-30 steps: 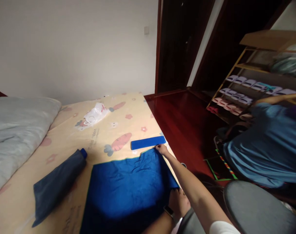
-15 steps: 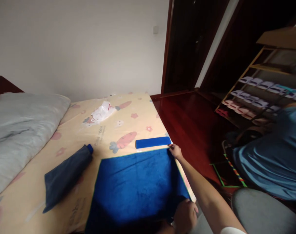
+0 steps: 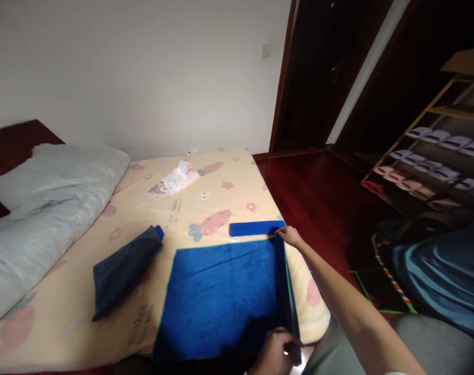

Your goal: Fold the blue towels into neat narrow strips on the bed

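Right hand (image 3: 289,236) pinched far-right corner of blue cloth (image 3: 221,297) — left hand (image 3: 274,350) curled by the near-right one, hold unclear. Cloth lay left of both, right edge between them, at near-right corner of bed (image 3: 240,173).

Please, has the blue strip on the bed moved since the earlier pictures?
No; the blue strip shows no visible shift against the printed carrot to its left.

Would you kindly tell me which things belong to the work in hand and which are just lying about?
In use:
green-edged blue cloth
right hand, pinching its far right corner
left hand, by its near right corner

Apparently lying about:
flat blue strip, role unclear
dark bundle with blue end
white bag
pale quilt
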{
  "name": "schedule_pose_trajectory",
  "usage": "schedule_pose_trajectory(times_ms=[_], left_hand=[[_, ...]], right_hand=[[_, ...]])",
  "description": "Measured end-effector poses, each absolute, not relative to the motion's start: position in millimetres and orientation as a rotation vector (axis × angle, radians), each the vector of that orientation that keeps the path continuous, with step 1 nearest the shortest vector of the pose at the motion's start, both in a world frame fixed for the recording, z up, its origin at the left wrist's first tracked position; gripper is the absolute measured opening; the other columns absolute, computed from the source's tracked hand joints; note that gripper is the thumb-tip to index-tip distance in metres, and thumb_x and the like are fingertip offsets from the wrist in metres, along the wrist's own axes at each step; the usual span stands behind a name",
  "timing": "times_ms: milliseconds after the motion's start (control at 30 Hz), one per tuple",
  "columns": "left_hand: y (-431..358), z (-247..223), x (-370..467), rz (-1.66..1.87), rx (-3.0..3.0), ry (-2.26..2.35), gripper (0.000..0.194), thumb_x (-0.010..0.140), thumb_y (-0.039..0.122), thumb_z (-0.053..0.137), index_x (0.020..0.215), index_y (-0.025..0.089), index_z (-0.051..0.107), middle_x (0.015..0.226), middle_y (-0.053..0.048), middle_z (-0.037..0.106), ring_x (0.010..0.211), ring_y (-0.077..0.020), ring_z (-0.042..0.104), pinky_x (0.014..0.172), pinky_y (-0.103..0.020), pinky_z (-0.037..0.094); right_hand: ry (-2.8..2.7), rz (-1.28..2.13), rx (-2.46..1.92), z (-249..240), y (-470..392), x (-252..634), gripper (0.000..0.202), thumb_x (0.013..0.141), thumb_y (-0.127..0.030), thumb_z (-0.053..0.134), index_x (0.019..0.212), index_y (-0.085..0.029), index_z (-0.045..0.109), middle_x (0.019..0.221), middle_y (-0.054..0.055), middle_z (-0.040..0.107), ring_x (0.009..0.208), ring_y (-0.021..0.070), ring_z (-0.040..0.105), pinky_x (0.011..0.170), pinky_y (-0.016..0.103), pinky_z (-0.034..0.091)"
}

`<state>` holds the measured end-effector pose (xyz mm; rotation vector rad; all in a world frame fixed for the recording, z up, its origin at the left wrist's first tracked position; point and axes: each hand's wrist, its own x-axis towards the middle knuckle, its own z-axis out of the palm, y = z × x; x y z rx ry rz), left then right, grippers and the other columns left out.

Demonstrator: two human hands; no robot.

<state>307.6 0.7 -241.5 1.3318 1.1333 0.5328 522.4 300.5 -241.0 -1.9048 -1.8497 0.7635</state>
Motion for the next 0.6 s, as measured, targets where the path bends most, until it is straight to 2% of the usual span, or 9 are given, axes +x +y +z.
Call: schedule_pose_trajectory(times_ms=[100,267,367,467,600], left_hand=[[-6,-224,249,0.749,1.333,1.221,0.022,0.083,0.038,0.066,0.09,0.022,0.08,0.091,-0.008,0.075,0.086,-0.0203,0.069,0.081,-0.03,0.055],[-20,-199,143,1.023,1.352,1.459,0.037,0.087,0.054,0.061,0.089,0.023,0.079,0.089,-0.008,0.076,0.085,-0.0208,0.071,0.079,-0.028,0.057],[-33,-201,90,1.13,1.283,1.657,0.036,0.081,0.059,0.065,0.082,0.025,0.079,0.085,-0.006,0.077,0.082,-0.023,0.073,0.075,-0.028,0.059],[-44,-213,42,1.189,1.155,1.901,0.035,0.073,0.063,0.066,0.071,0.03,0.079,0.078,-0.002,0.077,0.078,-0.027,0.074,0.071,-0.031,0.061],[-58,-234,-17,1.08,0.975,2.172,0.025,0.06,0.057,0.066,0.071,0.037,0.078,0.079,0.006,0.078,0.086,-0.0314,0.075,0.081,-0.037,0.061]], right_hand=[[-2.008,0.84,-1.73,-220,308,487,0.029,0.082,-0.014,0.053,0.088,-0.021,0.081,0.093,0.006,0.078,0.092,0.022,0.072,0.085,0.028,0.053],[-2.3,0.903,-1.304,-192,323,380,0.029,0.079,-0.013,0.062,0.101,-0.02,0.079,0.105,0.005,0.076,0.093,0.0194,0.071,0.086,0.026,0.054],[-2.42,0.852,-1.157,-189,331,298,0.024,0.086,-0.018,0.063,0.104,-0.016,0.077,0.107,0.009,0.074,0.094,0.0207,0.07,0.089,0.029,0.053],[-2.534,0.78,-1.087,-198,335,219,0.025,0.091,-0.018,0.06,0.11,-0.014,0.074,0.115,0.013,0.07,0.107,0.0231,0.065,0.098,0.032,0.049],[-2.679,0.707,-1.072,-223,328,133,0.028,0.097,-0.024,0.054,0.119,-0.013,0.069,0.127,0.017,0.064,0.116,0.0278,0.061,0.102,0.038,0.047]])
